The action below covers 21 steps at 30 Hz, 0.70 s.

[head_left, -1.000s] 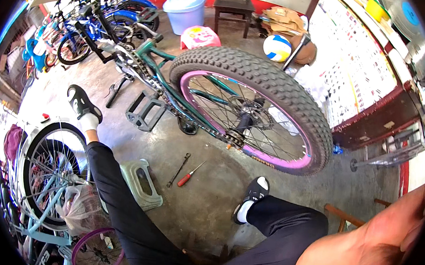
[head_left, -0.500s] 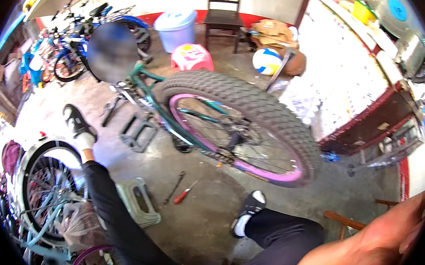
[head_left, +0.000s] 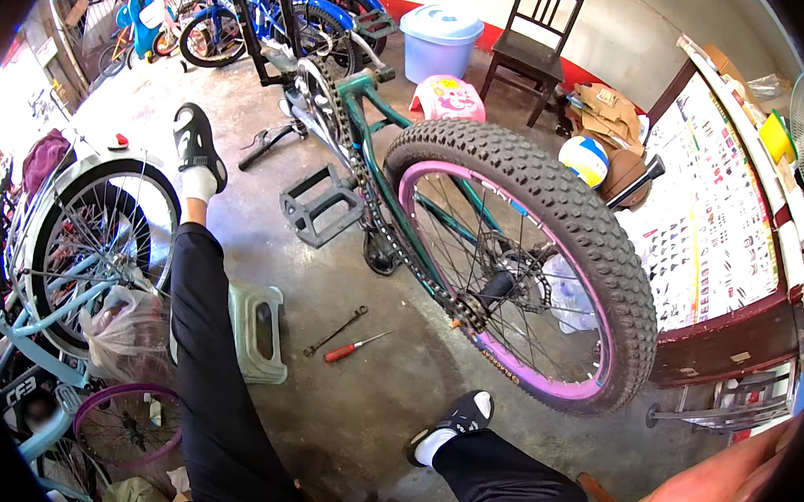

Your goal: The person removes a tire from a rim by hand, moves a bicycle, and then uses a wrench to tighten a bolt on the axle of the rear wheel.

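Inspection of the green-framed bicycle (head_left: 404,195) seems in hand; wrench (head_left: 337,330) and screwdriver (head_left: 343,351), if needed, must be reached down for. Neither hand is shown, so grip cannot be told.

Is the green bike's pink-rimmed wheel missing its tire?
No, a thick, knobbly tire runs around the pink rim.

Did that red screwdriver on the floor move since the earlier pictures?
No. The screwdriver lies beside the wrench, to the right of the green stool, just as before; only the view has turned.
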{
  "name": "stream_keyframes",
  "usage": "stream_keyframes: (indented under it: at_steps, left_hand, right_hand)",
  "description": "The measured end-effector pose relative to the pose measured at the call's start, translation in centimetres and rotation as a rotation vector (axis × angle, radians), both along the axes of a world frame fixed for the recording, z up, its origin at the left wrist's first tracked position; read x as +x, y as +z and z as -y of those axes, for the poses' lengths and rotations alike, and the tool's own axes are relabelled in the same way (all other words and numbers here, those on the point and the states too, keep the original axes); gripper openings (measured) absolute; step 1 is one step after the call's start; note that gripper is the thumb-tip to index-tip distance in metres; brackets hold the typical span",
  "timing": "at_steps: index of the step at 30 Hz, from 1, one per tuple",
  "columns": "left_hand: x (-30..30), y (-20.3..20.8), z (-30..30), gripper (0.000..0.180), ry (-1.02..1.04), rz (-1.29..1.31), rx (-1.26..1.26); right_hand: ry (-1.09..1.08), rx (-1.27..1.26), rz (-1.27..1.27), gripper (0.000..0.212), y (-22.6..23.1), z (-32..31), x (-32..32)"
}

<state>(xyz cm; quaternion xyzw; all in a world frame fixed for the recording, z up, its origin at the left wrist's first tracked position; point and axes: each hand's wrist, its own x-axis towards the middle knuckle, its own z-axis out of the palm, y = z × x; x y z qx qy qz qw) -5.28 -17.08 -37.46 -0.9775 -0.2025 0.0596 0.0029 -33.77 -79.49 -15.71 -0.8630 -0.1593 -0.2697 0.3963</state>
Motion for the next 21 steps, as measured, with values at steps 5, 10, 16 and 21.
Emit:
stream_keyframes:
  at_steps: [5,10,16,21]
  left_hand:
    - [-3.3,-1.2,0.6,0.049,-0.035,0.001,0.012]
    - [-18.2,-5.7,1.5,0.048,-0.179,-0.178,-0.189]
    - [-56.5,-2.3,0.5,0.047,-0.450,-1.357,-0.595]
    - [-52.9,8.0,2.1,0.036,-0.536,-1.509,-0.289]
  right_hand:
    - [0.060,0.020,-0.005,0.023,0.9,0.0,0.7]
    - [0.110,-0.017,-0.002,0.023,1.9,-1.6,1.2]
    - [0.225,-0.069,0.054,0.024,4.1,-0.7,2.3]
    - [0.445,-0.126,0.154,0.024,8.4,-1.6,4.0]
